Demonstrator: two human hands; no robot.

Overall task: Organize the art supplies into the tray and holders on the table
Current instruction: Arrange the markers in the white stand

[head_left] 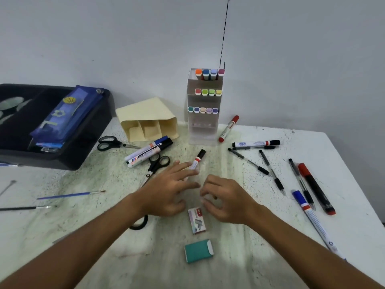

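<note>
Where the two hands meet at the middle of the stained white counter (343,163), a white marker with a red band and black cap (198,160) lies slanted, its lower end hidden under the left fingers. The left hand (166,192) is palm down with fingers spread flat, its grip released and holding nothing that I can see. The right hand (226,200) is palm down with fingers curled toward the thumb; whether this grip pinches something small I cannot tell, because that part is blurred. Just below the hands lie a small staples box (196,221) and a teal eraser with a white end (199,250). The clear tiered marker holder (205,107) stands upright by the wall with three rows of coloured markers. The cream paper holder with three compartments (149,120) lies tilted beside it. The black tray (56,126) at left holds a blue pencil case (66,117).
</note>
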